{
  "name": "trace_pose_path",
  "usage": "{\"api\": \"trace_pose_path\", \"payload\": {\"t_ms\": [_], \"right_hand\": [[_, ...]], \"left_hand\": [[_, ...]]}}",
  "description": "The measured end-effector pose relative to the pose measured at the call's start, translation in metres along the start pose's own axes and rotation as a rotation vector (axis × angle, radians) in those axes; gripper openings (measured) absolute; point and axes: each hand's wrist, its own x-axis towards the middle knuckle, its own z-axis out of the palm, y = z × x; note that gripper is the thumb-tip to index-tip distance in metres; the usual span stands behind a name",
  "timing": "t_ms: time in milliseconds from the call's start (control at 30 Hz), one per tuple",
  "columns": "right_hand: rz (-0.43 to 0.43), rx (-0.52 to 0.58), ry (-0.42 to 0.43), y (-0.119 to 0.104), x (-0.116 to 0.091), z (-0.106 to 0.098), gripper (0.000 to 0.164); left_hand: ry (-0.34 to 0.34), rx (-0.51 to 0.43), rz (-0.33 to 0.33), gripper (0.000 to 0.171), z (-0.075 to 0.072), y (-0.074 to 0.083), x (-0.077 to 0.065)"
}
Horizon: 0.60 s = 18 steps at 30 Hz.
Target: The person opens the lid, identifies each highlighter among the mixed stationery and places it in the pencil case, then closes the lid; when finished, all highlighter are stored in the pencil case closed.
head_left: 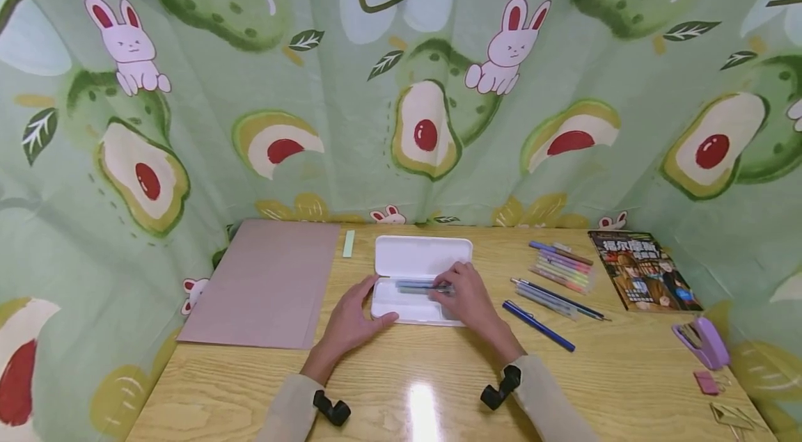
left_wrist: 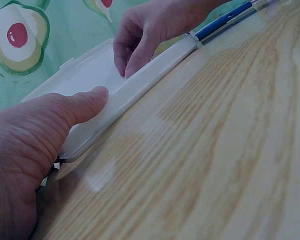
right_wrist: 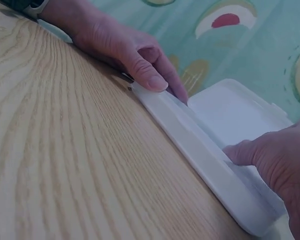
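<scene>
A white pencil case [head_left: 422,256] lies on the table with its lid folded back. My left hand [head_left: 354,317] grips the left end of the case, its thumb over the front corner and its fingers along the side, as the right wrist view also shows. With bent fingers, my right hand [head_left: 466,296] reaches into the case's right half and pinches a few slim pens [head_left: 413,286] lying lengthwise in the tray. These pens are blurred, and their right ends are hidden under the hand. Both thumbs show in the left wrist view.
Right of the case lie a blue pen [head_left: 539,326], several slim pens [head_left: 551,299] and coloured markers [head_left: 564,266]. Farther right are a comic-style book [head_left: 645,271], a purple stapler-like item [head_left: 704,343] and a pink clip [head_left: 706,382]. A brown folder [head_left: 263,282] and a green strip [head_left: 348,244] lie left.
</scene>
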Motion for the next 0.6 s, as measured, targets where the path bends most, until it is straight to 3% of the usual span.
{"api": "trace_pose_path", "payload": {"t_ms": [333,467,600], "right_hand": [[-0.044,0.186,0.039,0.014,-0.039,-0.039,0.033],[-0.049,0.200,0.097,0.028,-0.053,-0.057,0.040],[-0.001,0.179,0.134,0.043,-0.069,-0.076,0.044]], "left_hand": [[-0.006,0.007,-0.018,0.095,-0.001,0.001,-0.002],[0.006,0.003,-0.007,0.094,-0.001,0.002,0.000],[0.002,0.005,-0.004,0.094,-0.001,0.002,0.001]]}}
